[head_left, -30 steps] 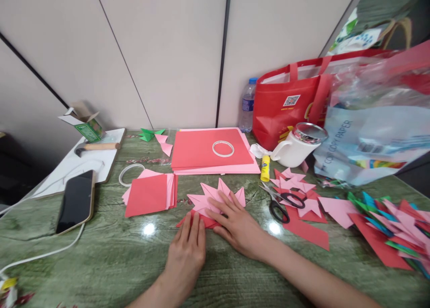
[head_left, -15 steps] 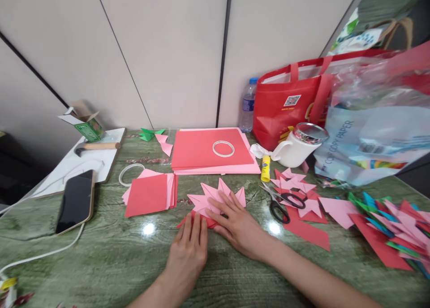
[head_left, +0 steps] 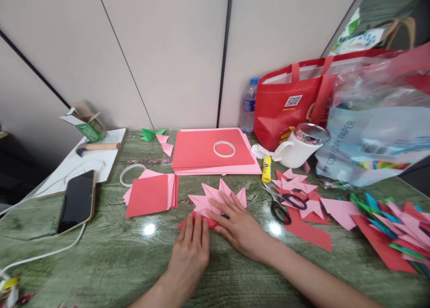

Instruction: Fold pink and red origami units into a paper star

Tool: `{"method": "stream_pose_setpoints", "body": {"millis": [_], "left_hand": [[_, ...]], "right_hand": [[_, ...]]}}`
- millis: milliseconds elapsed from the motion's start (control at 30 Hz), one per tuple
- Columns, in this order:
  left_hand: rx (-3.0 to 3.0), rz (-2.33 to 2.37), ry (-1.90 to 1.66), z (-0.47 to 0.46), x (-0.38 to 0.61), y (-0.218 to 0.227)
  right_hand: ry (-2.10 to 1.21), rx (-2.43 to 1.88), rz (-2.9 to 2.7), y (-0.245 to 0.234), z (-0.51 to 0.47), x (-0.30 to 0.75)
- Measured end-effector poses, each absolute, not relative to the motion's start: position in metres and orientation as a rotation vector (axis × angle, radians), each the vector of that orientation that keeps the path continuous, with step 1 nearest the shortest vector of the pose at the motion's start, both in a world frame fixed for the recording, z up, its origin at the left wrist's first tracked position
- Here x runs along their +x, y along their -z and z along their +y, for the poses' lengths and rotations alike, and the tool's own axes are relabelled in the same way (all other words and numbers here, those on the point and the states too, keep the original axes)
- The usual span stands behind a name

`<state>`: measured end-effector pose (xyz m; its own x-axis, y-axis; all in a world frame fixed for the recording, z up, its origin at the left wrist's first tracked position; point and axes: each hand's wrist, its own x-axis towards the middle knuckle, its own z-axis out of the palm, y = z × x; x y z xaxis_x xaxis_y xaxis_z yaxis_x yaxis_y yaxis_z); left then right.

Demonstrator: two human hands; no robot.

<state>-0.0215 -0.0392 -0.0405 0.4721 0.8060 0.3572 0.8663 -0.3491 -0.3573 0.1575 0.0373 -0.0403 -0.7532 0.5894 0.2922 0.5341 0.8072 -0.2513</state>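
Note:
A small folded piece of red paper [head_left: 187,219] lies flat on the table in front of me. My left hand [head_left: 192,249] presses on it from the near side, fingers stretched out and side by side. Just beyond it is a pointed, star-like pink folded paper [head_left: 206,199]. My right hand [head_left: 240,227] rests flat with spread fingers across the pink points and the right end of the red piece. My fingers hide part of both papers, so I cannot tell whether they are joined.
Left are a stack of paper squares [head_left: 148,196], a tape roll [head_left: 122,175], a phone [head_left: 77,202] and a hammer [head_left: 101,146]. Behind lie larger red sheets [head_left: 195,149]. Right are scissors [head_left: 280,211], a glue stick [head_left: 266,170], a white mug [head_left: 295,151] and folded paper strips [head_left: 403,227].

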Motion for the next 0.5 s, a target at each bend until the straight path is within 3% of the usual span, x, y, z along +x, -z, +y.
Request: {"method": "stream_pose_setpoints", "body": {"millis": [500], "left_hand": [[-2.206,-1.381,0.171,-0.0376,-0.0212,0.0411]], "right_hand": [[-0.258,-0.866,-2.635,0.0375,0.0373,0.1576]]}}
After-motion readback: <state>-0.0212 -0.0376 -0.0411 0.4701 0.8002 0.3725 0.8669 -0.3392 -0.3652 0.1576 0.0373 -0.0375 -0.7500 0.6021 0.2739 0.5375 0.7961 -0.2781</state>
